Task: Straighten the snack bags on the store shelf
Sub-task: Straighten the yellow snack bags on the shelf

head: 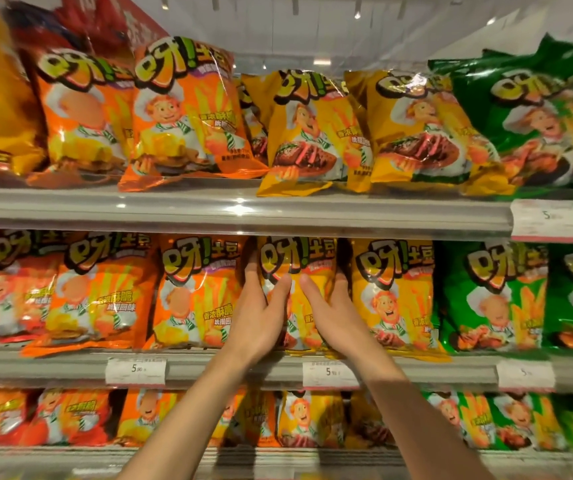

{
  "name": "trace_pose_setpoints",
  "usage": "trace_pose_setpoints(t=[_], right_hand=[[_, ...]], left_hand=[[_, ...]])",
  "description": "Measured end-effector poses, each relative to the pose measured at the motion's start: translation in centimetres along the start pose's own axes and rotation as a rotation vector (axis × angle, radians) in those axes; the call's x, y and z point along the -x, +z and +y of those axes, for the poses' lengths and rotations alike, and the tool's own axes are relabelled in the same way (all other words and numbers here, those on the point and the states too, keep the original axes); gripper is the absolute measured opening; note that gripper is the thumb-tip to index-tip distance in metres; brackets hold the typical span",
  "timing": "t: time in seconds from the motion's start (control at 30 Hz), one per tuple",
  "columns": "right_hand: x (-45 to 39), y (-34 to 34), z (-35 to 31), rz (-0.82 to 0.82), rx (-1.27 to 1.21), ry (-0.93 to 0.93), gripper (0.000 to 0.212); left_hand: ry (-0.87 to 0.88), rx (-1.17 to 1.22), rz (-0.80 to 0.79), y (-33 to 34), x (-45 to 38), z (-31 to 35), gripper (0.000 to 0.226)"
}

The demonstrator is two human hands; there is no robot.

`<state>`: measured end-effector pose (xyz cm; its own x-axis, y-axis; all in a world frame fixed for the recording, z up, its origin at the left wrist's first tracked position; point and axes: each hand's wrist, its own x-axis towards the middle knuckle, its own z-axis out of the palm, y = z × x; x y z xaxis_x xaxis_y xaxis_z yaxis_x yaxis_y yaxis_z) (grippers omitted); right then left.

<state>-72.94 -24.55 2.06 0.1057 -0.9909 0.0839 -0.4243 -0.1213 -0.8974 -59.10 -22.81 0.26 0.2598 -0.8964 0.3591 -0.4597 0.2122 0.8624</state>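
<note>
We are in a shop. We see long grey shelves (209,206) stacked one above the other, and each one is full of snack bags (188,109) standing side by side. Many bags look just the same, with the same funny cook drawn on them. They are sorted by colour: red, orange, yellow and green (492,296). Small white price tags (136,370) are stuck on the front edge of the shelves, and we can read a 5 on them. Bright lights shine on the white ceiling (347,32) above. So many same bags with prices tell us things are sold here.
</note>
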Motion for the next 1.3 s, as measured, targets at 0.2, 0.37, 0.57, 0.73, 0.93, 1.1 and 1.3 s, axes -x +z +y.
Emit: trace_pose_setpoints(t=[0.2,0.37,0.57,0.73,0.93,1.1,1.3], right_hand=[[-0.6,-0.3,0.3,0.035,0.035,-0.021,0.091],[-0.8,-0.1,0.4,0.045,0.065,-0.014,0.090],[-0.3,0.0,0.5,0.067,0.070,-0.019,0.092],[0.3,0.1,0.2,0.124,-0.033,-0.054,0.083],[0.1,0.0,-0.5,0.180,-0.006,-0.283,0.058],[-0.3,0.4,0.1,0.142,0.131,-0.292,0.050],[-0.6,0.3,-0.2,0.118,0.213,-0.271,0.047]], left_hand=[[-0.050,0.098,-0.001,0.2,-0.3,-0.4,0.078],[-0.119,0.064,-0.040,0.1,-0.5,0.0,0.084],[-0.054,0.002,0.022,0.5,0.2,-0.3,0.081],[0.000,0.014,0.029,0.1,0.2,0.1,0.082],[0.080,-0.158,0.040,-0.2,-1.3,1.2,0.056],[0.137,-0.200,-0.024,0.0,-1.5,1.8,0.044],[0.144,-0.244,-0.048,0.2,-2.3,1.5,0.041]])
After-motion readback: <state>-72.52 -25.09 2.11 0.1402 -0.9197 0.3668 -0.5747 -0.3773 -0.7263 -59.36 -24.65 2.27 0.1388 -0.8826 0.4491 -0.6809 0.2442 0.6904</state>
